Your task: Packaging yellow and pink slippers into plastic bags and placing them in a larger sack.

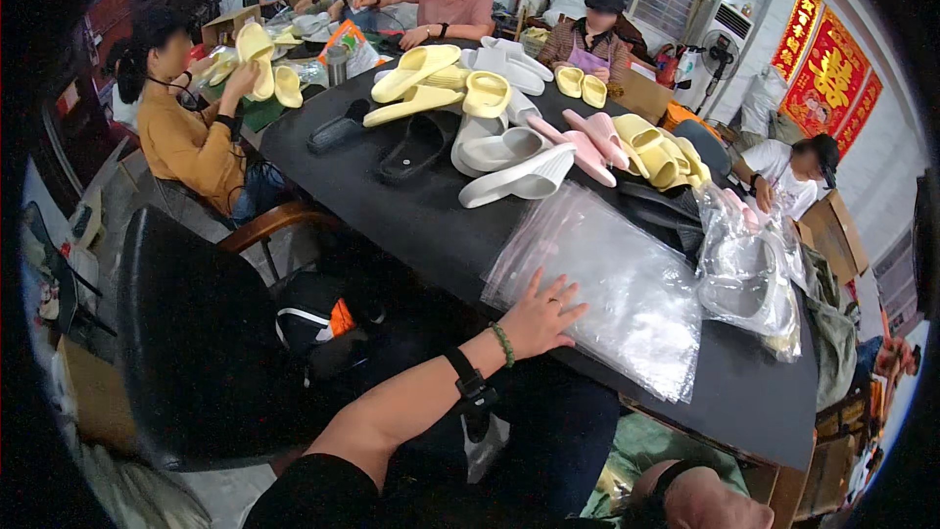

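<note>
My left hand (pixel 541 316) lies flat with its fingers spread on the near corner of a stack of clear plastic bags (pixel 632 274) on the black table (pixel 421 225). It holds nothing. A green bead bracelet and a black strap are on that wrist. Behind the bags lies a heap of foam slippers: white ones (pixel 519 176), yellow ones (pixel 416 69), pink ones (pixel 587 142) and a black one (pixel 411 147). My right hand is out of view.
Bagged slippers (pixel 744 274) lie right of the stack. A black chair (pixel 196 333) stands at the left. A person in a mustard top (pixel 186 137) holds yellow slippers (pixel 257 54); several other people sit round the far side. Cardboard boxes (pixel 832 225) stand at the right.
</note>
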A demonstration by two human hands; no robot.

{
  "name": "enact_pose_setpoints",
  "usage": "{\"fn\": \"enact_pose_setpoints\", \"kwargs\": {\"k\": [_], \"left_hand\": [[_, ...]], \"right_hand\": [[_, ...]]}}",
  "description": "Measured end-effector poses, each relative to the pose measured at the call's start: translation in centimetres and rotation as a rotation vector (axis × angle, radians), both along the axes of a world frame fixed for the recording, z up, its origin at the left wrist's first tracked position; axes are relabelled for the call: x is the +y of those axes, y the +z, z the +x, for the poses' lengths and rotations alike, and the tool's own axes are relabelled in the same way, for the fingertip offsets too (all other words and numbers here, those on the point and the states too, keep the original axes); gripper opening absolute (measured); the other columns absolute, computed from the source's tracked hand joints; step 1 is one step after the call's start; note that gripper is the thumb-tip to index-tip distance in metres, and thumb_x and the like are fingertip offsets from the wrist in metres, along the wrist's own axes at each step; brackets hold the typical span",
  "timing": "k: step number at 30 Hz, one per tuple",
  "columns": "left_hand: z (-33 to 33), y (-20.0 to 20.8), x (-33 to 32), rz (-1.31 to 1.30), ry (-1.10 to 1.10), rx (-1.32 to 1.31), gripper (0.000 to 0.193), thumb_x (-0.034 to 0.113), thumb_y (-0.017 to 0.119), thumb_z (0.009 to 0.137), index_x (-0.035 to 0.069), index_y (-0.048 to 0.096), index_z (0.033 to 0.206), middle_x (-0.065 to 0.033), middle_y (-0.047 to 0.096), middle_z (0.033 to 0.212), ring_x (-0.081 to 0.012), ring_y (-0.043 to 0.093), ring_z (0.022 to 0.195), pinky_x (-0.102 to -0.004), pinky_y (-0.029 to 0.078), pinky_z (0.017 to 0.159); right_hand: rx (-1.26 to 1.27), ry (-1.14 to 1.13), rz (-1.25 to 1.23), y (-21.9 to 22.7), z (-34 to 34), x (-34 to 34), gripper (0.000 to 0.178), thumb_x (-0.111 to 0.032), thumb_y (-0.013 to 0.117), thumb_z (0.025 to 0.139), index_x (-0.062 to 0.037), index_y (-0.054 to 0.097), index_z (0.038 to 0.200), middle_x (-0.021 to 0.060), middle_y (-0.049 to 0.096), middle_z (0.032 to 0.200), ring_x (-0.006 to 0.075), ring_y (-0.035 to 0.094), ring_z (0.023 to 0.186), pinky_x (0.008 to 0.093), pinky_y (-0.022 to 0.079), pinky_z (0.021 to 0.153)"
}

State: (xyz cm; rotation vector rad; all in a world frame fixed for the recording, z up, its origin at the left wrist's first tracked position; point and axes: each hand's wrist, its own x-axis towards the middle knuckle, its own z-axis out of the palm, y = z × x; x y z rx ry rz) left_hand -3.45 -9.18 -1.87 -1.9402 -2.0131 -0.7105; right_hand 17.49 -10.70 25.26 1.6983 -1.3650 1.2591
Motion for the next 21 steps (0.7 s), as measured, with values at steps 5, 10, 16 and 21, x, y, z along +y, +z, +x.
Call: {"fn": "enact_pose_setpoints", "kwargs": {"k": [5,10,16,21], "left_hand": [[0.0,0.1,-0.2,0.0,0.015,0.004,0.064,0.051,0.063,0.085,0.018,0.05,0.139,-0.015,0.044,0.145,-0.0353,0.034,0.139,-0.064,0.014,0.115],[0.1,-0.1,-0.6,-0.017,0.038,0.007,0.065,0.052,0.063,0.085,0.018,0.05,0.139,-0.0146,0.044,0.145,-0.0348,0.033,0.14,-0.0635,0.013,0.116],[0.3,0.2,-0.4,-0.037,0.021,-0.008,0.065,0.051,0.064,0.085,0.019,0.05,0.139,-0.0128,0.044,0.146,-0.0333,0.032,0.141,-0.0626,0.011,0.117],[0.0,0.1,-0.4,-0.017,0.014,-0.011,0.064,0.05,0.064,0.085,0.019,0.05,0.139,-0.0122,0.043,0.147,-0.0335,0.032,0.141,-0.063,0.012,0.116]], "right_hand": [[0.028,0.065,0.066,-0.5,0.0,-0.5,0.028,0.002,0.043,0.089,-0.011,0.053,0.066,0.0012,0.052,0.066,0.0152,0.057,0.061,0.0443,0.053,0.097],[0.008,-0.087,-0.158,-2.8,0.3,-1.8,0.029,0.001,0.042,0.09,-0.0101,0.053,0.067,0.0025,0.051,0.066,0.0171,0.057,0.061,0.0458,0.053,0.098],[-0.14,-0.08,-0.016,-4.1,2.0,-1.3,0.026,0.0,0.044,0.091,-0.0085,0.055,0.069,0.0036,0.054,0.068,0.0187,0.062,0.068,0.0456,0.052,0.098],[-0.124,-0.064,-0.071,-6.1,3.4,-2.0,0.025,0.002,0.044,0.089,-0.0092,0.055,0.069,0.0042,0.056,0.069,0.0189,0.062,0.067,0.0463,0.051,0.099]]}}
